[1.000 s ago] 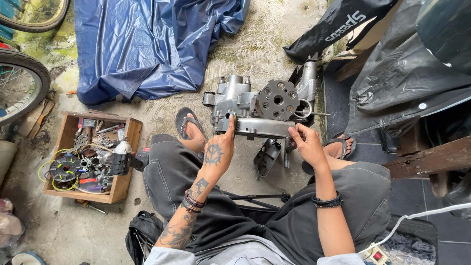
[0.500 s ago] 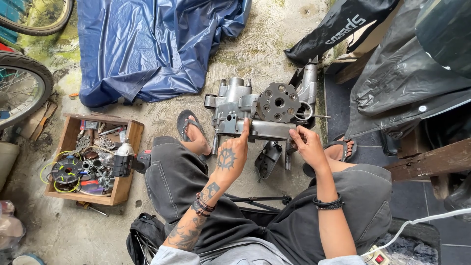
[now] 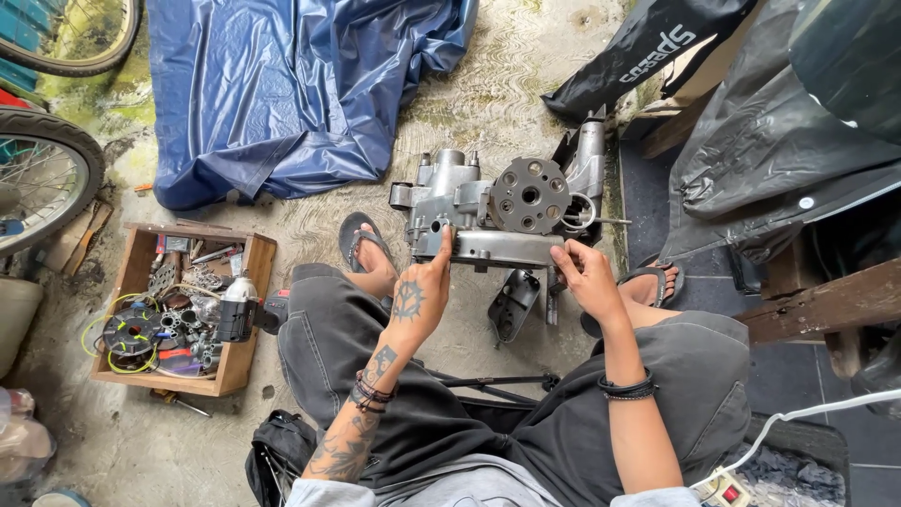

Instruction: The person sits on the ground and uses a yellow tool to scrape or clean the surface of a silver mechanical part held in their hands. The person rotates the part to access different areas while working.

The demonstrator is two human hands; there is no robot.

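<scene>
Both hands still grip engine case; toolbox beside.

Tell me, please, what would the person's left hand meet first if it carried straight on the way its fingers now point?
The left hand points up the picture, its fingertips already at the near edge of the grey engine casing, so it would meet that casing at once. Whether it touches or hovers just above is hard to tell from overhead.

Grey metal engine casing with round perforated disc, on concrete floor
</scene>
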